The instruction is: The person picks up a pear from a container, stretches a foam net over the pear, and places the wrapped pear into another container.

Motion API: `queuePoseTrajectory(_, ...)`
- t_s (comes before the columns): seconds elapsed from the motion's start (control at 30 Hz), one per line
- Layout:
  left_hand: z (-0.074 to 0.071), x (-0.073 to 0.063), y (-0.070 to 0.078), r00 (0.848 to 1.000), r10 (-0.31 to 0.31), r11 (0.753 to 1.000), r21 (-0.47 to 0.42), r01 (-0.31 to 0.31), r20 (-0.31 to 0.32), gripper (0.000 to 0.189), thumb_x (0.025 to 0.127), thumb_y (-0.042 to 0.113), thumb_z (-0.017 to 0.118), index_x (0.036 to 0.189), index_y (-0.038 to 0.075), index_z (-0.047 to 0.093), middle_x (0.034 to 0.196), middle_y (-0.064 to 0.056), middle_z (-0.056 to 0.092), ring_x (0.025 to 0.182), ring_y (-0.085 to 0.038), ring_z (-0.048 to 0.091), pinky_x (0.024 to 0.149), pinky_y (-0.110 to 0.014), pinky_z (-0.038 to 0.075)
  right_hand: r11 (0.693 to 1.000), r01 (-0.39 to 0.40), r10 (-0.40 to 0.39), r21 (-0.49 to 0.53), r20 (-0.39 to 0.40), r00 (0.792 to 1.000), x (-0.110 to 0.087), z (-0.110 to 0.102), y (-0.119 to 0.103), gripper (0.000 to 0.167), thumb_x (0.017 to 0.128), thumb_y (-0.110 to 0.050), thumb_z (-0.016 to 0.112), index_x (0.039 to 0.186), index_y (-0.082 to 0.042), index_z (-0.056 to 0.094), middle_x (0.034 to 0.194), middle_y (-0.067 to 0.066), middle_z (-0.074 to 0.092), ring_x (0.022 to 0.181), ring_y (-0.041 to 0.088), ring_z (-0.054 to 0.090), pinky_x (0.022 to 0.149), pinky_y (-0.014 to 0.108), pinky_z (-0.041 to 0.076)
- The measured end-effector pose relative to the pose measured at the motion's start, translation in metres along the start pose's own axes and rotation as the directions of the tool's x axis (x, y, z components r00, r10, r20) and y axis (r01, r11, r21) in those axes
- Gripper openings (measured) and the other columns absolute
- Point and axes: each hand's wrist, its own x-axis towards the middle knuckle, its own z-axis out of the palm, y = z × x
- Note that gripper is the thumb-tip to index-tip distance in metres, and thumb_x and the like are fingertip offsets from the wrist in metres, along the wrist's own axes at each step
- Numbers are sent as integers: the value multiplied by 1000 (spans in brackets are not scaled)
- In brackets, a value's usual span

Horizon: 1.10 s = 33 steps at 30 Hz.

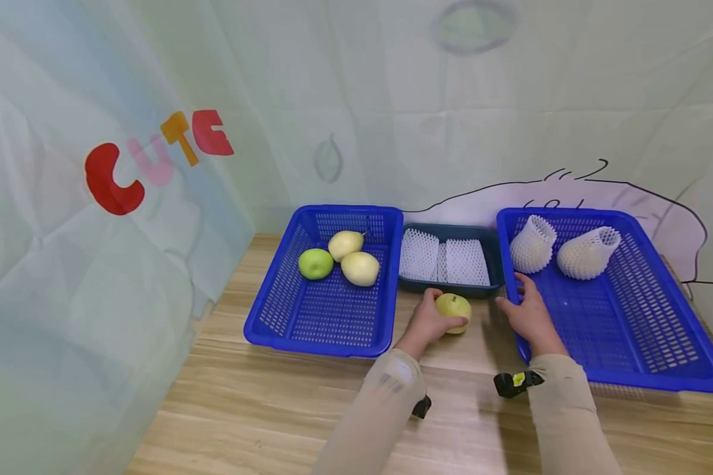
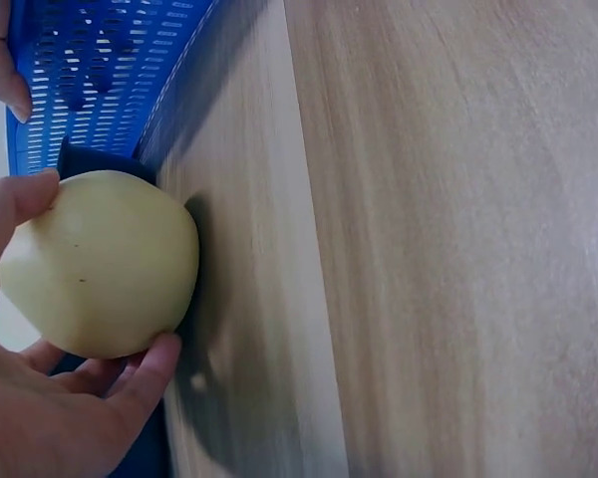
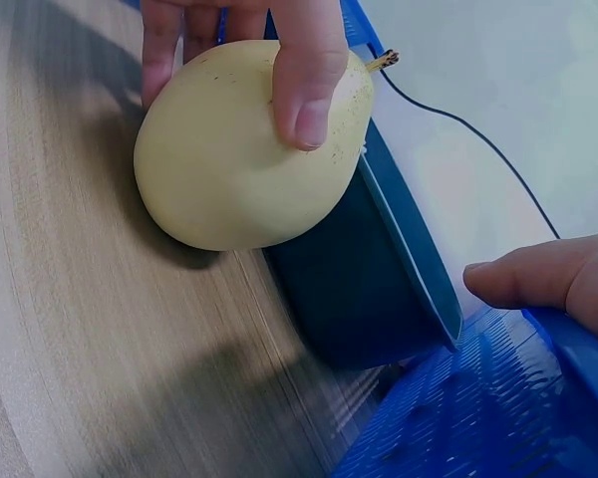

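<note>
A smooth, finely speckled skin with a soft sheen is shown by the pear [image 1: 455, 311] held in the left hand [image 1: 429, 323]. Beneath the grip, a wood-grained tabletop [image 1: 243, 402] is seen, smooth and faintly shiny. Just beyond the grip, smooth dark plastic is displayed by the tray [image 1: 451, 288], in which white foam nets [image 1: 418, 257] of matt, open mesh are contained. On either side of the grip, slightly glossy, perforated blue plastic is seen in the left basket [image 1: 327, 323] and the right basket [image 1: 659, 380]. Behind everything, a creased, matt, cloth-like backdrop [image 1: 362, 132] is hung.
</note>
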Motion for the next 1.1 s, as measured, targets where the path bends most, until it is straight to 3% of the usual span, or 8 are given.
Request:
queuePoseTrajectory(0.2,-2,2,2,999,-18,1000,22,17,32,73,64,25,84,123,12,44,117,-14,54,108,-27,49,91,-39,40,1000,12,-12,-4,-7,1000,0,1,-2,67,90,-9,53,142,6,14,132,38,31,119,48,35,98,55,30)
queuePoseTrajectory(0.3,-8,-1,11,996,-37,994,109,28,82,86,64,28,85,133,11,36,123,-16,50,114,-30,45,95,-40,38,1000,15,-15,-8,-6,1000,1,1,-3,67,90,-9,52,142,7,14,132,38,31,118,48,35,97,55,30)
queuePoseTrajectory(0.43,-33,-9,42,987,-13,969,245,-26,158,106,66,45,81,145,11,20,140,-16,38,129,-32,31,102,-43,33,1000,11,-11,-3,-4,1000,2,1,-3,67,90,-9,52,143,7,13,133,38,30,118,48,35,97,56,31)
queuePoseTrajectory(0.57,-68,-6,63,990,101,960,252,-122,97,91,75,53,70,144,11,27,144,-12,33,133,-29,24,103,-42,31,1000,6,-6,-4,0,1000,2,0,-3,69,90,-11,51,143,6,11,134,37,29,119,48,35,98,56,30)
queuePoseTrajectory(0.67,-85,1,57,988,150,948,277,-157,49,71,83,48,62,138,11,36,143,-10,34,134,-28,22,105,-44,27,1000,1,-1,-11,7,1000,2,-1,-3,69,91,-11,52,143,6,10,134,38,29,120,49,34,98,56,29)
queuePoseTrajectory(0.8,-89,10,32,992,113,946,299,-127,63,60,86,39,61,137,13,41,149,-9,23,138,-29,11,108,-51,16,1000,-6,6,-18,9,1000,2,-1,-2,69,91,-10,53,143,6,10,134,38,29,121,49,33,99,56,29)
queuePoseTrajectory(0.93,-84,12,13,994,94,950,295,-107,58,58,85,33,64,136,15,43,152,-8,10,138,-32,8,105,-53,22,1000,-8,8,-18,13,1000,1,1,-2,69,91,-10,53,143,6,10,134,38,29,121,48,33,99,55,29)
queuePoseTrajectory(1.1,-84,13,9,992,122,929,350,-119,14,49,85,27,64,130,14,49,150,-5,14,133,-32,20,101,-52,30,1000,-8,8,-22,14,1000,1,2,-4,69,91,-10,53,143,6,10,134,38,29,120,49,34,98,55,29)
